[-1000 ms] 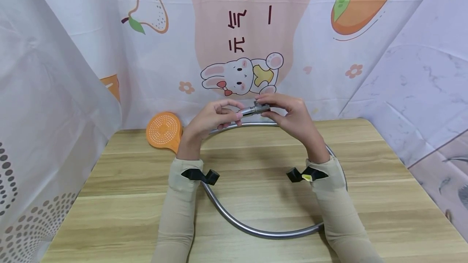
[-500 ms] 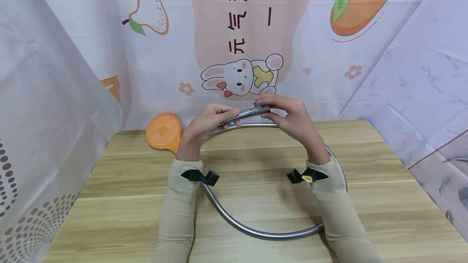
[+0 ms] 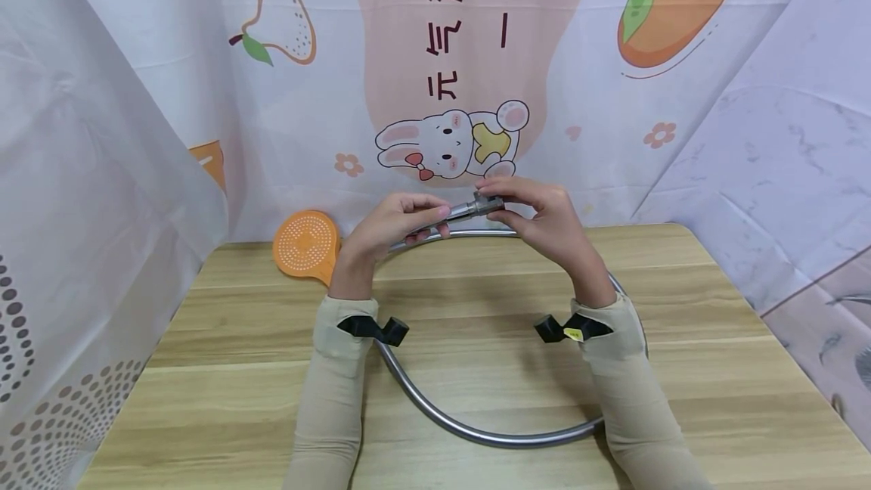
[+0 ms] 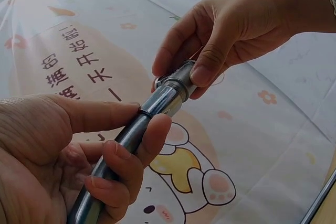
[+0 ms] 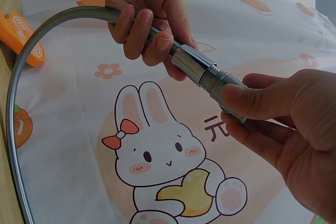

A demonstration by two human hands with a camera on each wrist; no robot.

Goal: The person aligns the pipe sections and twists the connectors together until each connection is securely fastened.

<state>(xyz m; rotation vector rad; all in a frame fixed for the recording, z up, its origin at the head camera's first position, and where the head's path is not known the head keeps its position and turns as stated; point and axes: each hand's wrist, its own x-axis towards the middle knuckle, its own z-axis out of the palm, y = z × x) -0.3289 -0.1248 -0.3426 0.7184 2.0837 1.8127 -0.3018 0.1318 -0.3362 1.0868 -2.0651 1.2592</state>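
A silver metal shower hose loops over the wooden table, and its end is raised in front of the printed cloth. My left hand grips the hose just behind its shiny end nut, thumb along the top and fingers curled beneath. Between thumb and fingers, my right hand pinches a grey metal fitting. Nut and fitting are in line and touch, with a band of thread visible between them. Part of the fitting lies behind the right fingers. An orange shower head rests left of the left wrist.
A light wooden table spans the front. Behind it hangs a white cloth printed with a rabbit, fruit and lettering. Grey-white cloth bounds the left side. The hose passes under both forearms.
My left fingers, more spread a second ago, have come in round the hose, and the thumb has shifted slightly. The right hand keeps its pinch on the fitting with little movement.
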